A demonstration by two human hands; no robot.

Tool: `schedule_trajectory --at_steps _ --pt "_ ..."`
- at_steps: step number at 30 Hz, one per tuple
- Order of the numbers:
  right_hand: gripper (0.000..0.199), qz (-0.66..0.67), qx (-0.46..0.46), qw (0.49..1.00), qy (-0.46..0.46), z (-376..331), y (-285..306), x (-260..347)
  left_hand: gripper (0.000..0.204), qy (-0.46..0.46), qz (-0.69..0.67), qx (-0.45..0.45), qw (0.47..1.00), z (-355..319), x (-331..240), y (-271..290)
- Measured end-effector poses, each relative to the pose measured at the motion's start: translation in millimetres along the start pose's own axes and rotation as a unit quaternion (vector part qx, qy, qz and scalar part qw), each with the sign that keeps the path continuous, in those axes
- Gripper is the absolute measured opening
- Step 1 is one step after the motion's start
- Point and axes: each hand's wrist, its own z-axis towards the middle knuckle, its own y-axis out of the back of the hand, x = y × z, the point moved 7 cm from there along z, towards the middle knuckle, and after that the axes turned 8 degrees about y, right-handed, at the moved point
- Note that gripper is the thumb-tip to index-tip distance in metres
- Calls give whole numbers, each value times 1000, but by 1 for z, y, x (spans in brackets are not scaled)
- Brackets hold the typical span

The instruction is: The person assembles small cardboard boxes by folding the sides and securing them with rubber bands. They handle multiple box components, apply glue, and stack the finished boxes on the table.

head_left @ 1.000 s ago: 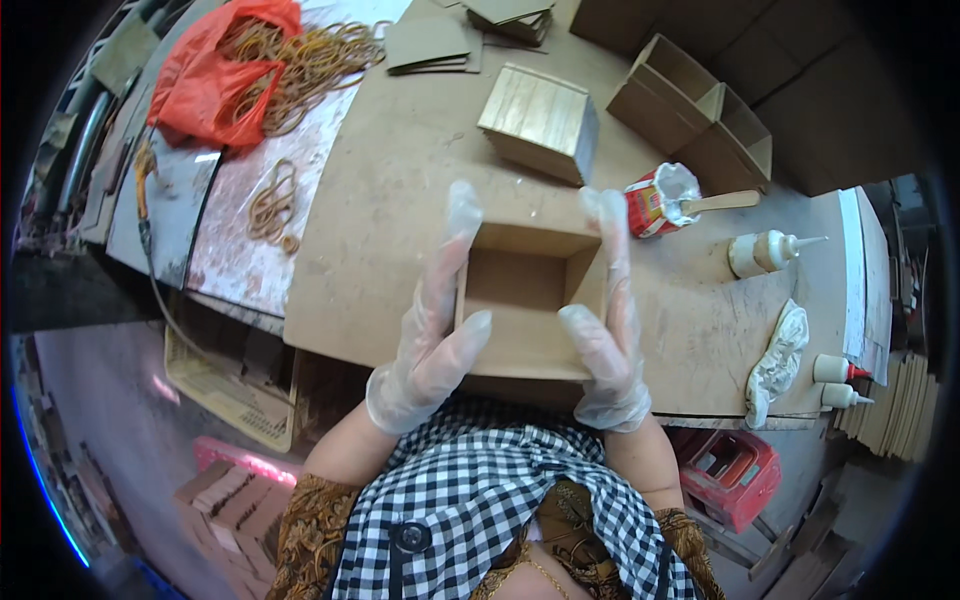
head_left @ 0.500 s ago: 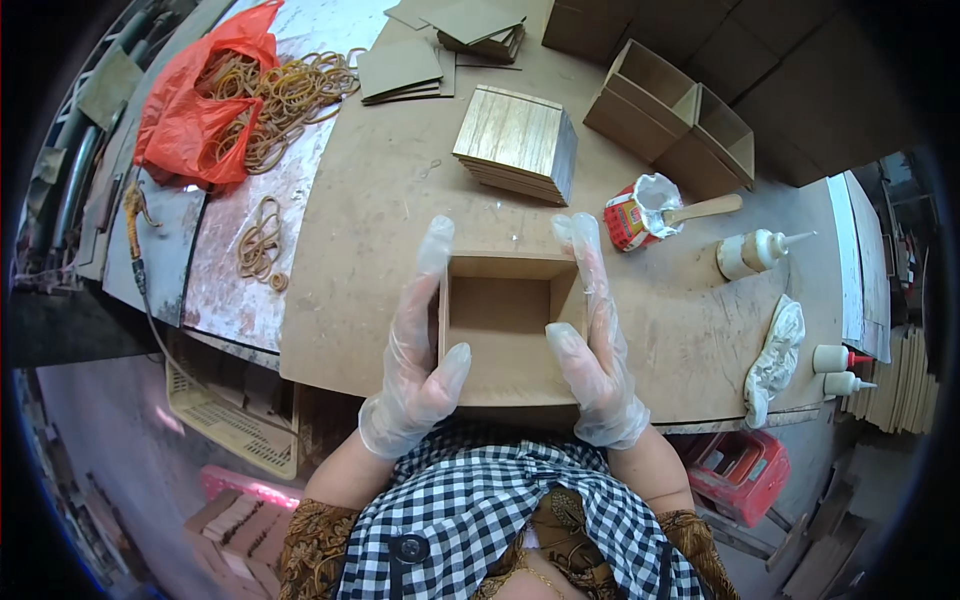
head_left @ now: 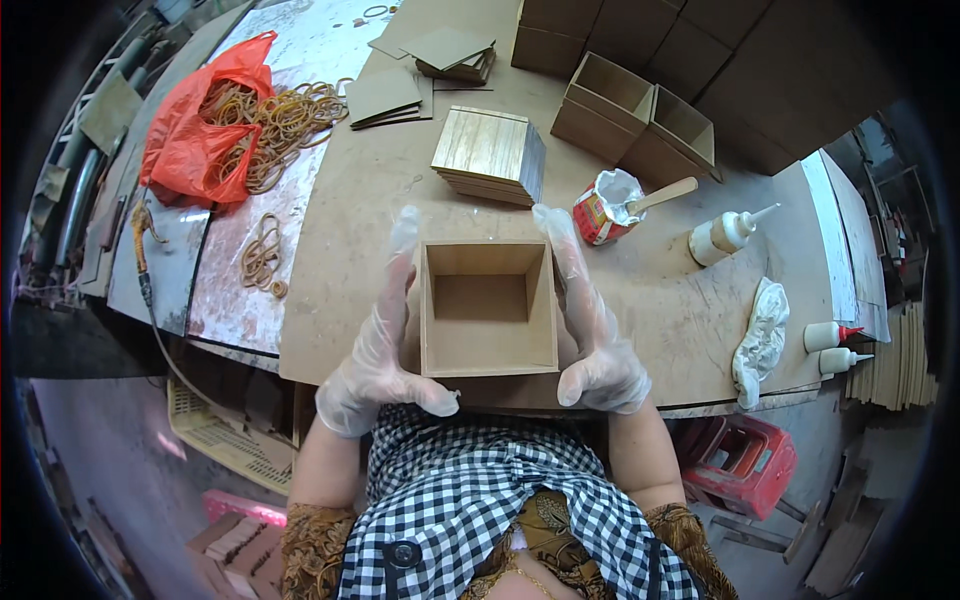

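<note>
An open-topped square box of thin brown board sits in front of me near the table's close edge, its inside bare. My left hand, in a clear plastic glove, is open at the box's left side, fingers stretched forward and thumb apart. A gap shows between that palm and the wall. On the other side my right hand, gloved alike, is also open, fingers extended along the right wall. Whether it touches the box I cannot tell. Just beyond stands a stack of square wooden panels.
Right of the stack are a red tub of white paste with a wooden stick, a squeeze bottle and a crumpled white glove. More board boxes stand behind. Rubber bands spill from a red bag at left.
Both hands have loosened and spread outward from the box, the left one more. The box now faces up more squarely. My view has shifted slightly, moving the table items leftward.
</note>
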Motion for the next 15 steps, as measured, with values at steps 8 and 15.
schedule_trajectory --at_steps 8,15 --pt "143 -101 94 990 -34 -3 7 -6 151 90 54 68 992 3 17 7" --pt "148 -151 90 984 -2 -2 2 -10 150 48 69 77 994 -1 29 9"
